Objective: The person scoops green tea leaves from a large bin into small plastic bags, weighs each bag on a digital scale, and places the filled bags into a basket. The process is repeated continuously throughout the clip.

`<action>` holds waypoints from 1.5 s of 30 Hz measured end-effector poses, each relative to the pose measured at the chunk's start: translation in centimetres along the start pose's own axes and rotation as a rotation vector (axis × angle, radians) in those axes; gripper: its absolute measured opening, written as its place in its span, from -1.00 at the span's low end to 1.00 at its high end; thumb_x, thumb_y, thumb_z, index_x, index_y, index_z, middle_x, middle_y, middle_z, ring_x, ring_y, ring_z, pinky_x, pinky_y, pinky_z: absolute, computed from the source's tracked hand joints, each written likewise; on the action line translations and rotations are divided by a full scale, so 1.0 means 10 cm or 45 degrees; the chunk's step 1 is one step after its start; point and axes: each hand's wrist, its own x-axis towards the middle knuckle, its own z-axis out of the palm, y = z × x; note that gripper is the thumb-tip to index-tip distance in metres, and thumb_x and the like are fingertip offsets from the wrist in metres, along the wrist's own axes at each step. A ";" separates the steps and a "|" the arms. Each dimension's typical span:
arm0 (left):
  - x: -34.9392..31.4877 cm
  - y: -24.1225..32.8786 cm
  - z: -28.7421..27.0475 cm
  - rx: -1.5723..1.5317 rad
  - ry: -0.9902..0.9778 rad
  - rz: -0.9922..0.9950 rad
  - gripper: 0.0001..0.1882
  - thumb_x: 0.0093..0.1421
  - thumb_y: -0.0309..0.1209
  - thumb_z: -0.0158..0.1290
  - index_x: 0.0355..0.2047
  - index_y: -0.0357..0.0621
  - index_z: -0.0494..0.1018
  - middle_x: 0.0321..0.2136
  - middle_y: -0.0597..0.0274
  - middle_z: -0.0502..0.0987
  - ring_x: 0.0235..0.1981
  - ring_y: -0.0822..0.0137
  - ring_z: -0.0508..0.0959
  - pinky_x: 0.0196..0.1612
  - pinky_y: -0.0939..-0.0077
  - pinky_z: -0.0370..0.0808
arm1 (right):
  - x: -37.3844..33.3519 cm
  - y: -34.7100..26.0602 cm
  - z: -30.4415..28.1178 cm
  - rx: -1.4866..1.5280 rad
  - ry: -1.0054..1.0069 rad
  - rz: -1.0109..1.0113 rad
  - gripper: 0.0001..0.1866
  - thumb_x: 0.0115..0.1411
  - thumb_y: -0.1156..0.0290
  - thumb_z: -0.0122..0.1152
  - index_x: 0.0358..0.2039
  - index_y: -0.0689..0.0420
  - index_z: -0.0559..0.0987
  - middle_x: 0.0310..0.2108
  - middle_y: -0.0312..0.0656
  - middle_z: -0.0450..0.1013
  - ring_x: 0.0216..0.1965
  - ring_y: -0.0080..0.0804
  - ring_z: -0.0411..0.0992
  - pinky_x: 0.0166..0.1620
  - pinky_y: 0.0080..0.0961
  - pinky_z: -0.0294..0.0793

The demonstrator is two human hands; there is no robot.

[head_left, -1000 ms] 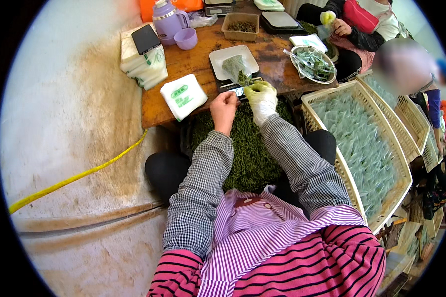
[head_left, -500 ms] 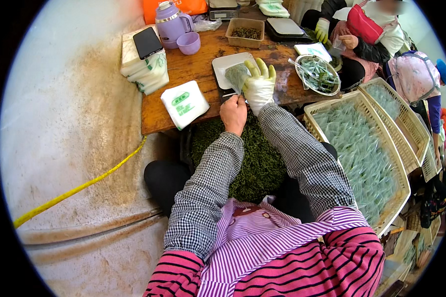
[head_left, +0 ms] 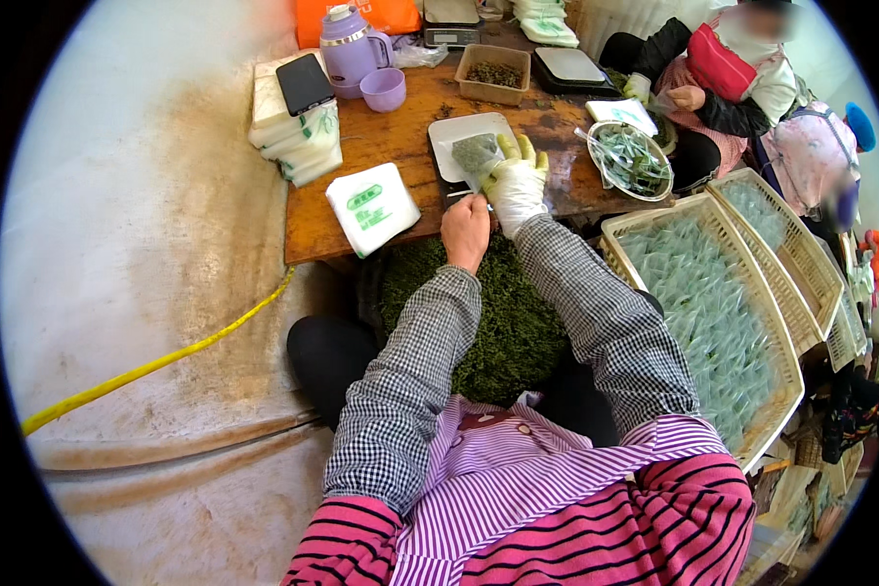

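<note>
I see the small clear bag [head_left: 475, 151] lying on the white scale pan [head_left: 445, 131]. The left hand [head_left: 466, 234] pinches its near end; the gloved right hand [head_left: 518, 188] spreads its fingers beside it. It looks light, soft and slippery, best held by that end.

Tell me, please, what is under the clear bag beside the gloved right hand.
The scale's white pan shows around the clear bag; the surface directly beneath it is covered and cannot be seen.

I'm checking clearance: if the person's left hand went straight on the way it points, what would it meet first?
Probably the bag over the scale, just beyond the left hand; depth is unclear, so they may already touch.
</note>
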 end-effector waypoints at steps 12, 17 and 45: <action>-1.00 -0.64 -0.18 -0.308 -0.275 -0.226 -0.55 0.35 -0.16 -0.15 -0.22 -0.36 0.52 -0.51 0.15 0.59 -0.53 0.40 0.59 -0.39 0.50 0.53 | -1.68 0.23 0.27 0.195 -0.215 0.127 -0.75 0.00 0.36 0.26 -0.24 -0.02 0.61 -0.16 -0.21 0.44 -0.02 -0.16 0.33 0.13 -0.08 0.20; -1.37 -1.01 -0.23 -0.278 -0.345 -0.313 -0.59 0.34 -0.19 -0.12 -0.22 -0.34 0.52 -0.50 0.18 0.59 -0.53 0.43 0.59 -0.40 0.53 0.52 | -1.85 0.15 0.91 -0.495 -0.528 -0.163 -0.75 0.06 0.46 0.03 -0.28 0.09 0.64 -0.18 -0.21 0.45 -0.02 -0.25 0.33 0.18 -0.09 0.17; -1.22 -0.48 -0.25 -0.244 -0.545 0.029 -0.66 0.22 -0.47 0.02 0.00 -0.28 0.39 -0.20 0.13 0.50 -0.57 0.47 0.51 -0.48 0.56 0.48 | -1.62 0.52 -0.28 1.921 -0.877 0.707 -0.73 0.20 0.40 0.17 -0.11 0.25 0.52 -0.20 -0.31 0.47 -0.14 -0.56 0.37 -0.02 -0.61 0.30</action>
